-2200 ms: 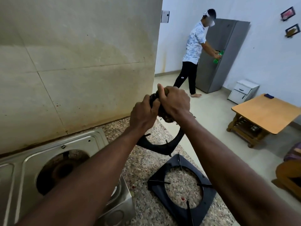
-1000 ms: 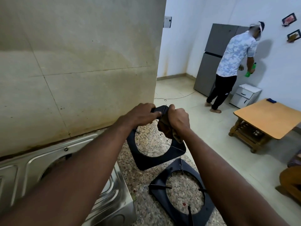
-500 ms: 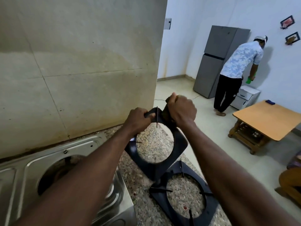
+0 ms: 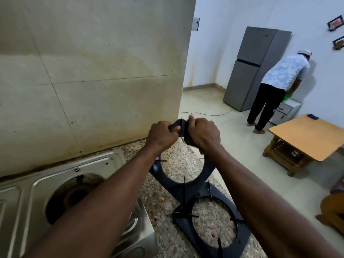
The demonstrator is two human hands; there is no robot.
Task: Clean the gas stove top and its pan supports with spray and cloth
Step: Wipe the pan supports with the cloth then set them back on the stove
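The stove top [image 4: 24,192] sat at eight o'clock, its round well holding a dark burner [image 4: 74,197]. Near centre, the left hand [image 4: 163,135] curled tightly round the top corner of an upright pan support [image 4: 175,187]. Its lower corner stood at the far corner of a second pan support [image 4: 186,229], which lay flat on the granite counter [image 4: 163,205] at five o'clock. The right hand [image 4: 203,135], fisted, pinched a dark cloth [image 4: 189,140] against that top corner. Both forearms reached forward, hands side by side.

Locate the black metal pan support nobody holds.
Head view, lower right: the loose black pan support lies flat on the speckled granite counter, right of the steel stove top.
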